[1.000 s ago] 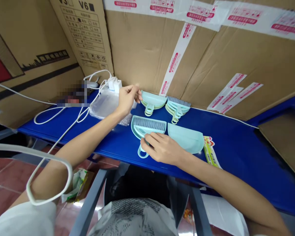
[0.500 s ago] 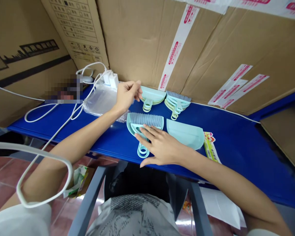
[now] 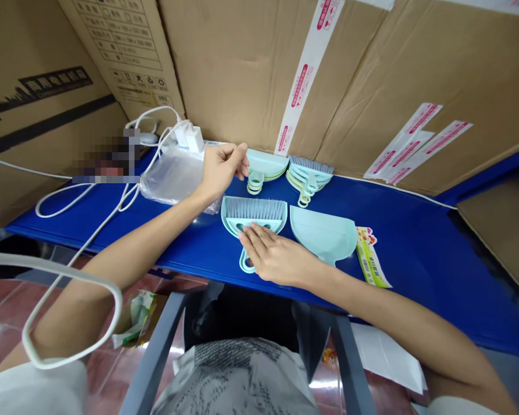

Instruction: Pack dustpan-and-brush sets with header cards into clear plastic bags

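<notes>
My right hand (image 3: 281, 257) lies flat over a small pale-green hand brush (image 3: 256, 211), its fingers stretched out and touching the brush's body. That brush rests in a pale-green dustpan (image 3: 227, 221), grey bristles pointing away from me; a ring-shaped handle end shows beside my fingers. My left hand (image 3: 225, 167) hovers beyond them with curled fingers, thumb close to the forefinger, and nothing visible in it. Right behind its fingertips is a stack of dustpans (image 3: 268, 164). Another pale-green dustpan (image 3: 324, 230) sits to the right, its handle partly hidden by my right forearm.
Stacked brushes (image 3: 310, 176) stand at the back against a large cardboard box (image 3: 242, 75). Clear plastic bags (image 3: 173, 176) and white chargers (image 3: 189, 137) with cables lie left on the blue table (image 3: 415, 248). A yellow-green packaging card (image 3: 371, 259) lies right. A white cable loop (image 3: 116, 300) hangs over my left arm.
My right hand has flattened, its fingers drawing together over the brush and the thumb tucking in. My left hand stays nearly still. The view has shifted slightly.
</notes>
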`<state>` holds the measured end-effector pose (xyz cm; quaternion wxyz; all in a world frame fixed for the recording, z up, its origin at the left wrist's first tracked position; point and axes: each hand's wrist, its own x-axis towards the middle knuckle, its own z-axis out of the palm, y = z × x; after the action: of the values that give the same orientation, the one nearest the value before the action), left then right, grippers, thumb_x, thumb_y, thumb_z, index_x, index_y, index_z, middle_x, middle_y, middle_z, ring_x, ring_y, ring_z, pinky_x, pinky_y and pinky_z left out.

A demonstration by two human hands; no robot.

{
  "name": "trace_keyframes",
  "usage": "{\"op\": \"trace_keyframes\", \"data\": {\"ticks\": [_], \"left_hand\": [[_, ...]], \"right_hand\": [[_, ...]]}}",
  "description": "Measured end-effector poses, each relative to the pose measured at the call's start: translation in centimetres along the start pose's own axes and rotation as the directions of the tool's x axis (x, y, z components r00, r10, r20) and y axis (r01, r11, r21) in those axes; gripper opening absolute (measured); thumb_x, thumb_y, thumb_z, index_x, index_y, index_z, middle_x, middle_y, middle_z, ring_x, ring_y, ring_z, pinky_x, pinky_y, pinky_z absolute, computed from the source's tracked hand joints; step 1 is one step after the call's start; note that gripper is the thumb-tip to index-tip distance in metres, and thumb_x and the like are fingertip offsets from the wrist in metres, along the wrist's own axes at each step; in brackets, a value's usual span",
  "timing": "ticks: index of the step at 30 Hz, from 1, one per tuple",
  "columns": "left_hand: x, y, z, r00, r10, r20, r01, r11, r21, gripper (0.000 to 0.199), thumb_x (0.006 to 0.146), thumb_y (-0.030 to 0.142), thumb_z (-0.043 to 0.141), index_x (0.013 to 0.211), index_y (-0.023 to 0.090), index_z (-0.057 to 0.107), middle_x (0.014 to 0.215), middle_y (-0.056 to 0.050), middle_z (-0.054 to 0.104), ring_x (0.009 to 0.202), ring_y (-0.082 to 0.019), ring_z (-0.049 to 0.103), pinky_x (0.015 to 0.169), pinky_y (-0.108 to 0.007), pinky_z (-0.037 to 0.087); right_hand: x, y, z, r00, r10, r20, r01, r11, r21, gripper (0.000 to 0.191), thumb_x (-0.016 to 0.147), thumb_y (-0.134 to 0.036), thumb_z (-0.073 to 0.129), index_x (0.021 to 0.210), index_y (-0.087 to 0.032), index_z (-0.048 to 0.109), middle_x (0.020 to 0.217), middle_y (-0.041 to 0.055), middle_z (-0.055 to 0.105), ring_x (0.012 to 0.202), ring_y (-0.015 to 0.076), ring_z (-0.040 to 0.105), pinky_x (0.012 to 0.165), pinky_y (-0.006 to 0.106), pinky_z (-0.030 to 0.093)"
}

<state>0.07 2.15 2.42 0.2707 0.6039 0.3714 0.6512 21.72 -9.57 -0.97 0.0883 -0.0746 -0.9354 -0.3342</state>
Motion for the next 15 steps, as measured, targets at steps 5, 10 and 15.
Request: {"op": "trace_keyframes", "data": {"ticks": [5,10,15], "left_hand": [[-0.18,0.35,0.20,1.000,-0.025,0.017,0.025,0.999,0.025,0.053,0.102,0.054,0.075,0.062,0.019,0.067,0.050,-0.001,0.066,0.039,-0.010,0.059,0.043,-0.018,0.048],[-0.25,0.37,0.27,0.999,-0.029,0.021,0.028,0.999,0.044,0.053,0.102,0.053,0.074,0.061,0.020,0.067,0.051,-0.002,0.066,0.039,-0.010,0.059,0.043,-0.018,0.048],[-0.26,0.10,0.33,0.999,-0.030,0.026,0.028,0.998,0.061,0.052,0.103,0.051,0.073,0.062,0.020,0.066,0.051,-0.001,0.067,0.039,-0.010,0.059,0.043,-0.018,0.048]], "right_hand": [[0.05,0.13,-0.08,1.000,0.021,0.015,-0.021,1.000,-0.016,0.043,0.108,-0.008,0.045,0.142,0.012,0.063,0.133,0.0330,0.075,0.126,0.0365,0.077,0.109,0.049,0.064],[0.33,0.10,-0.09,0.999,0.016,0.045,-0.017,1.000,0.014,0.045,0.106,-0.005,0.042,0.144,0.013,0.062,0.135,0.0353,0.073,0.127,0.0386,0.076,0.111,0.051,0.063],[0.65,0.69,-0.52,0.990,0.031,0.140,-0.054,0.984,0.167,0.046,0.106,-0.005,0.049,0.148,0.013,0.058,0.141,0.0370,0.069,0.136,0.0387,0.071,0.119,0.052,0.058]]}}
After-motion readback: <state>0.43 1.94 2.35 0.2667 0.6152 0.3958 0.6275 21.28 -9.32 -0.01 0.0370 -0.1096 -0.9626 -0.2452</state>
